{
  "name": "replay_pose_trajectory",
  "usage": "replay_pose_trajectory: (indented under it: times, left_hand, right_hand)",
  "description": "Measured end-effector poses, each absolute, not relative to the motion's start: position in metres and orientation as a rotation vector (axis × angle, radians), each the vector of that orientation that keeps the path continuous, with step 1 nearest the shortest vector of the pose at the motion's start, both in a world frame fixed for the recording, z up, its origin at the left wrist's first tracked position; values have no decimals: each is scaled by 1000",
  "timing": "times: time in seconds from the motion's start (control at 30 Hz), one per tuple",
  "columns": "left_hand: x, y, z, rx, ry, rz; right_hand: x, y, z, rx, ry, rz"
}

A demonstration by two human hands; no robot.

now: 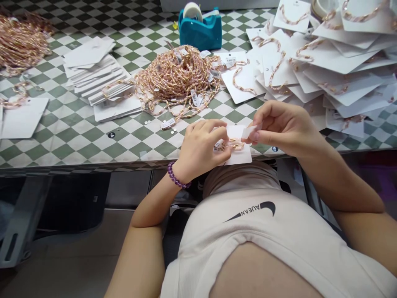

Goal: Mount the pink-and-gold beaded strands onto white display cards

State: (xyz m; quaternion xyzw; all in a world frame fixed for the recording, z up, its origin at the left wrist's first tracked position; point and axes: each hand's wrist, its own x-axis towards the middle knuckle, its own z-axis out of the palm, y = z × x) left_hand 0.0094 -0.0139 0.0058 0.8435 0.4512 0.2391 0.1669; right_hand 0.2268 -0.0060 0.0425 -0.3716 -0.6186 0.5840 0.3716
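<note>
A white display card (243, 156) lies at the table's front edge with a pink-and-gold beaded strand (236, 145) across it. My left hand (203, 142), a purple bead bracelet at its wrist, is closed on the strand and presses it against the card; its fingertips are partly hidden. Over the card's right side, my right hand (285, 128) pinches a small translucent piece of tape (247, 132) between thumb and fingers. A barcode tag shows beneath my left fingers.
A heap of beaded strands (182, 74) lies beyond my hands, with a teal tape dispenser (201, 32) behind it. Stacked white cards (99, 72) stand to its left. Carded strands (341, 62) pile up at right. Another strand heap (23, 43) sits far left.
</note>
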Motion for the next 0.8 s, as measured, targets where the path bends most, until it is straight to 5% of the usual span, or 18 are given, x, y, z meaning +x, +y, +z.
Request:
replay_pose_trajectory:
  times: [0.57,0.8]
  left_hand:
    - [6,-13,-1,2421,1246,765]
    - [1,-15,5,2368,1130,1082]
  right_hand:
    - [228,-20,40,-869,-1091,2116]
    - [223,-28,37,-809,-981,2194]
